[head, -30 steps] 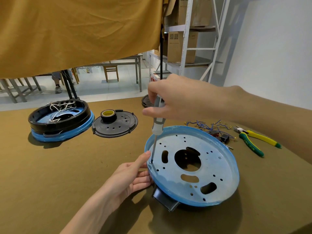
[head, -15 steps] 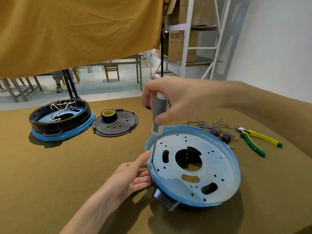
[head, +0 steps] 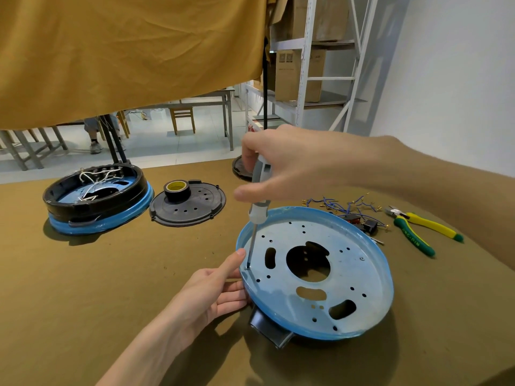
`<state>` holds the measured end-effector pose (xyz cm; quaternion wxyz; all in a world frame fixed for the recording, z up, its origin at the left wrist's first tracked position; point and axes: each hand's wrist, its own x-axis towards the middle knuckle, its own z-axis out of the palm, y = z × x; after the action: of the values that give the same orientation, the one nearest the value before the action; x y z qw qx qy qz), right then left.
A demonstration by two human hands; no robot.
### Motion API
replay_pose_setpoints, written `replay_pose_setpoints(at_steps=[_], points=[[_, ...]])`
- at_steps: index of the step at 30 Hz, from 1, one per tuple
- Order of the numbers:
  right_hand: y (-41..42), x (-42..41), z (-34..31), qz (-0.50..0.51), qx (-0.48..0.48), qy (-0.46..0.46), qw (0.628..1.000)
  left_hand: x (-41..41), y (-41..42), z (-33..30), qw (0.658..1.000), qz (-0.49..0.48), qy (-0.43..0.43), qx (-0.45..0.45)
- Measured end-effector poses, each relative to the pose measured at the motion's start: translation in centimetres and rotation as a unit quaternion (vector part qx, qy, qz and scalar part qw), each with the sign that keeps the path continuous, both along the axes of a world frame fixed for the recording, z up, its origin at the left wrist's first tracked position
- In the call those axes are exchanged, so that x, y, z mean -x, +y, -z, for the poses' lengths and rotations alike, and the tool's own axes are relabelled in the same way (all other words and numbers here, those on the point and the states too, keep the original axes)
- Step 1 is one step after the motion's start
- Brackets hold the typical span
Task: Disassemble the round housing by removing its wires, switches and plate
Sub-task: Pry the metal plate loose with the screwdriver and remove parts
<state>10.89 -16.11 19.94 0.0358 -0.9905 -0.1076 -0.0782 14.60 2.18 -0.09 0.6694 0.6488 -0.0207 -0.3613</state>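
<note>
On an olive-brown cloth-covered table (head: 83, 288), the round housing's blue-rimmed plate (head: 348, 263) lies near right. The right hand (head: 292, 165) grips a screwdriver (head: 257, 207); the left hand (head: 206, 296), fingers straight, steadies the rim. A mustard curtain (head: 125, 51) hangs beyond, metal shelving (head: 306, 65) far right.

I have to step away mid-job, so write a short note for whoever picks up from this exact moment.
Right hand grips the screwdriver, tip seated in a screw at the left edge of the blue plate.
Left hand steadies the plate's rim, thumb beside the tip.
Done: wires and switches lie loose behind the plate, by the pliers.
Left: finish this screw, check the one at the right, lift the plate off the black housing.
The second housing, far left, is still wired.
</note>
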Motion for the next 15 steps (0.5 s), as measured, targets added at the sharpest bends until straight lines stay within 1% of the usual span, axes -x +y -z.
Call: replay_pose_setpoints(at_steps=[1,3,4,6,8,9,11,14,15], points=[[0.1,0.0,0.3,0.014,0.023,-0.041,0.999,0.0,0.0,0.0,1.000,0.000,0.000,0.000],[0.1,-0.2,0.8,0.012,0.021,-0.068,0.997,0.1,0.0,-0.1,1.000,0.001,-0.001,0.000],[0.1,-0.2,0.8,-0.002,-0.007,-0.053,0.999,0.1,0.0,-0.1,1.000,0.001,-0.001,-0.001],[0.0,0.0,0.3,-0.031,-0.070,0.011,0.997,0.1,0.0,-0.2,1.000,0.001,-0.001,-0.002],[-0.2,0.1,-0.3,-0.048,-0.089,0.062,0.993,0.1,0.0,-0.2,1.000,-0.001,0.001,-0.004],[-0.2,0.1,-0.4,-0.049,-0.088,0.070,0.993,0.1,0.0,-0.3,1.000,-0.002,0.002,-0.005],[-0.1,0.0,-0.2,-0.034,-0.068,0.050,0.996,0.2,0.0,-0.3,1.000,-0.001,0.003,-0.006],[-0.2,-0.4,0.7,0.005,0.031,-0.048,0.998,0.3,0.1,-0.4,1.000,-0.003,0.012,0.004],[-0.3,-0.5,0.9,0.003,0.046,-0.051,0.998,0.3,0.1,-0.4,1.000,-0.006,0.017,0.008]])
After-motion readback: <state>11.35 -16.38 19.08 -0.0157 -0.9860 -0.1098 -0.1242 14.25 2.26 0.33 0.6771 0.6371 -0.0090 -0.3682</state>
